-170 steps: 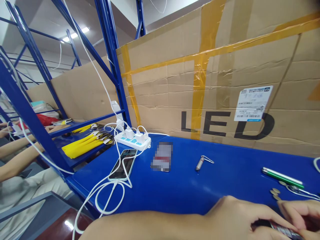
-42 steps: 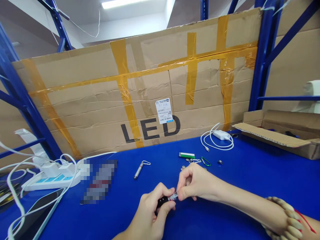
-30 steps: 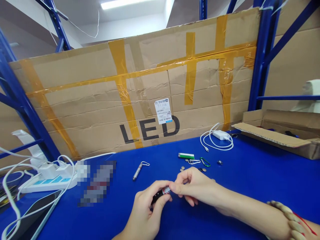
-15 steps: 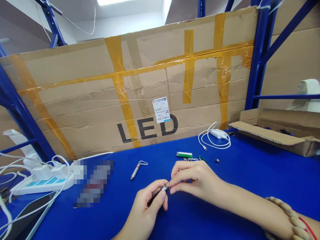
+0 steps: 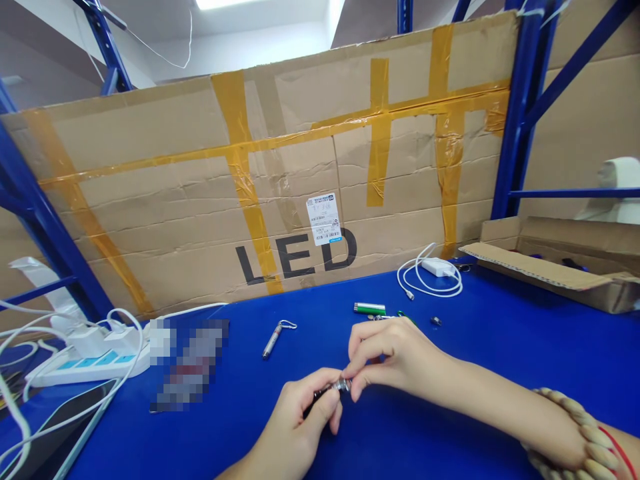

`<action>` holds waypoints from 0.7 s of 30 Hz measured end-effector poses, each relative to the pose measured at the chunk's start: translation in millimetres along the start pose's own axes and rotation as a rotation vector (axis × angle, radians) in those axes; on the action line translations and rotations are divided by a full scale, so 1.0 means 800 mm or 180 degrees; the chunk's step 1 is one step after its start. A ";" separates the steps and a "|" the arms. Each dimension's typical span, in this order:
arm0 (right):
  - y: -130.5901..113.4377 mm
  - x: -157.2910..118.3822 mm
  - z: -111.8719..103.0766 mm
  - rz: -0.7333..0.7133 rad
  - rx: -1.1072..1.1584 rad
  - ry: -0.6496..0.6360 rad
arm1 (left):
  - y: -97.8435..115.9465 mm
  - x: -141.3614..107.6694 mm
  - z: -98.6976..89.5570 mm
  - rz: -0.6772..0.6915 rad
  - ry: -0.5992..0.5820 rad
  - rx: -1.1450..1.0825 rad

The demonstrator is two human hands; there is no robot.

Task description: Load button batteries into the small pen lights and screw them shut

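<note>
My left hand (image 5: 311, 419) is closed around a small black flashlight (image 5: 320, 393), its silver end (image 5: 343, 385) sticking out past the thumb and fingers. At that silver end, the thumb and fingertips of my right hand (image 5: 387, 353) are pinched together; the fingertips hide exactly what part they grip. Beyond the hands lies a silver keychain flashlight (image 5: 272, 341) with a wire clip. A green and silver tube (image 5: 370, 309) rests behind my right hand, with small metal parts partly hidden next to it. Further right sits a small dark metal piece (image 5: 436, 321).
On the blue table (image 5: 240, 400), a white power strip (image 5: 90, 363) with cables and a phone (image 5: 65, 433) lie left, near a blurred-out packet (image 5: 193, 370). A white cable with its adapter (image 5: 437, 267) and an open cardboard box (image 5: 555, 273) are back right. Taped cardboard (image 5: 175, 227) stands behind.
Both hands have shifted slightly right and down together with the black flashlight. Its silver end shows a little differently between the fingertips. The things on the table have stayed in place.
</note>
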State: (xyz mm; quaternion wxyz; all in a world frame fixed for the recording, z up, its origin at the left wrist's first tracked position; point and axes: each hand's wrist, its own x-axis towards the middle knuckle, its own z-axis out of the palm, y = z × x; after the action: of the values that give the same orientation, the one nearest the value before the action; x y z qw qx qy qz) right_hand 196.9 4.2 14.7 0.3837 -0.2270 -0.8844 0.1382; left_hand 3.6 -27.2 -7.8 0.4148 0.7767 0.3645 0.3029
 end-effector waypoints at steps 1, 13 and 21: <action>0.001 0.000 0.001 0.0037 0.0045 -0.0018 | 0.000 0.000 0.001 -0.0017 -0.0016 0.0010; 0.009 -0.009 0.018 0.0300 0.0159 0.0061 | 0.001 -0.001 0.002 -0.0113 0.0017 0.0276; -0.007 -0.007 0.010 0.0343 -0.0057 0.0067 | -0.001 -0.002 0.003 -0.0087 0.0150 0.0122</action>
State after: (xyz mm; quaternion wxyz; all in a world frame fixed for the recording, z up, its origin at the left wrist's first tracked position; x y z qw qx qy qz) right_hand 192.3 -4.2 8.2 0.3829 -0.2791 -0.8680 0.1484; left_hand 4.7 -29.1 -9.7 0.3953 0.7722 0.3905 0.3083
